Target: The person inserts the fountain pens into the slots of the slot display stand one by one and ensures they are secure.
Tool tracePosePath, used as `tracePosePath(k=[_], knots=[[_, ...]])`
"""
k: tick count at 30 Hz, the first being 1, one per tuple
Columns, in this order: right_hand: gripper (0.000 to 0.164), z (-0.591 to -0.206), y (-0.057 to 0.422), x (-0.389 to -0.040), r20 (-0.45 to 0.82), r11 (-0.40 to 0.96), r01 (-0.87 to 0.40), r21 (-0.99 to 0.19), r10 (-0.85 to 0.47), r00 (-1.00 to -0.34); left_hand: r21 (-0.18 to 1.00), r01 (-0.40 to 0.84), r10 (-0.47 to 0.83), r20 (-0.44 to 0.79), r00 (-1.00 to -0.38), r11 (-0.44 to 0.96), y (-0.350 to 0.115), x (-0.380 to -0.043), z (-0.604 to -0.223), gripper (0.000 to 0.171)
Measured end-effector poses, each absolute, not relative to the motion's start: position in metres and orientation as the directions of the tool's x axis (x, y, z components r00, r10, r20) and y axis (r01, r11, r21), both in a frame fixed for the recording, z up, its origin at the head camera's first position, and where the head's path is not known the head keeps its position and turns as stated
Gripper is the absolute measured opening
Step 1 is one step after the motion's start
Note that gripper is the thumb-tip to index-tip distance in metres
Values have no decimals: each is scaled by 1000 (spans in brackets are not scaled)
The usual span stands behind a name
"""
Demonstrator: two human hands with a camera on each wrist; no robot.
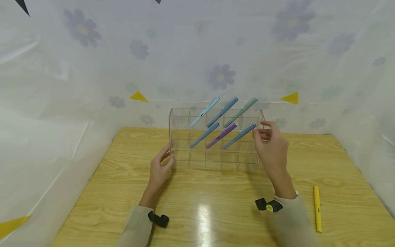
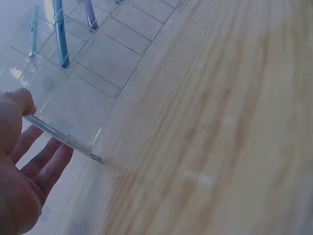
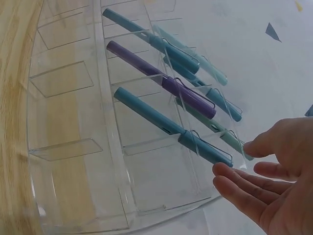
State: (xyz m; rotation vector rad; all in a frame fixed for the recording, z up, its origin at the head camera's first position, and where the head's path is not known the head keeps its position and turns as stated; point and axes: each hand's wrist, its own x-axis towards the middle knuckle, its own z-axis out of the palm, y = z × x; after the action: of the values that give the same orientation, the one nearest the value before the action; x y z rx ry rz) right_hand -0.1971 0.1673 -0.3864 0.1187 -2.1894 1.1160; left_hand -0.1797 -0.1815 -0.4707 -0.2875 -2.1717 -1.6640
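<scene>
A clear acrylic display rack (image 1: 213, 161) with divided tiers stands on the table. My left hand (image 1: 158, 171) grips its left side panel, thumb in front and fingers behind. Along the upper tier lean a light blue pen (image 1: 205, 112), a blue pen (image 1: 223, 112) and a green pen (image 1: 241, 112). Below them slant another blue pen (image 1: 204, 135), a purple pen (image 1: 221, 136) and a right-hand blue pen (image 1: 239, 136). My right hand (image 3: 279, 181) is at that last pen's cap end, thumb and fingers apart; whether a fingertip touches it, I cannot tell.
A yellow pen (image 1: 317, 209) lies on the wooden table (image 1: 197, 195), right of my right forearm. Beside the right sleeve a small pale item (image 1: 297, 192) is mostly hidden. Behind the table hangs a flower-patterned sheet (image 1: 185, 51).
</scene>
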Motion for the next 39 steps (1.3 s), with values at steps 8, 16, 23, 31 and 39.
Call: tracePosePath(k=[8,16,23,31,39], knots=[[27,-392,193,-183,556,488,-417,-767,181,-811,894,354,-54,382,-923,276,-182,-173,-462,47],[32,-407,226,-163,426,498,-316,-807,121,-897,885,366,-67,399,-914,288,-185,-173,-464,46],[33,-428,257,-137,384,596,-230,-770,145,-912,890,356,-79,392,-916,284,-188,-172,-465,45],[38,-441,292,-115,317,662,-141,-736,153,-936,888,373,-65,403,-913,267,-187,-172,-465,47],[43,-454,325,-94,221,698,13,-716,245,-944,896,366,-56,391,-919,251,-182,-175,-462,47]])
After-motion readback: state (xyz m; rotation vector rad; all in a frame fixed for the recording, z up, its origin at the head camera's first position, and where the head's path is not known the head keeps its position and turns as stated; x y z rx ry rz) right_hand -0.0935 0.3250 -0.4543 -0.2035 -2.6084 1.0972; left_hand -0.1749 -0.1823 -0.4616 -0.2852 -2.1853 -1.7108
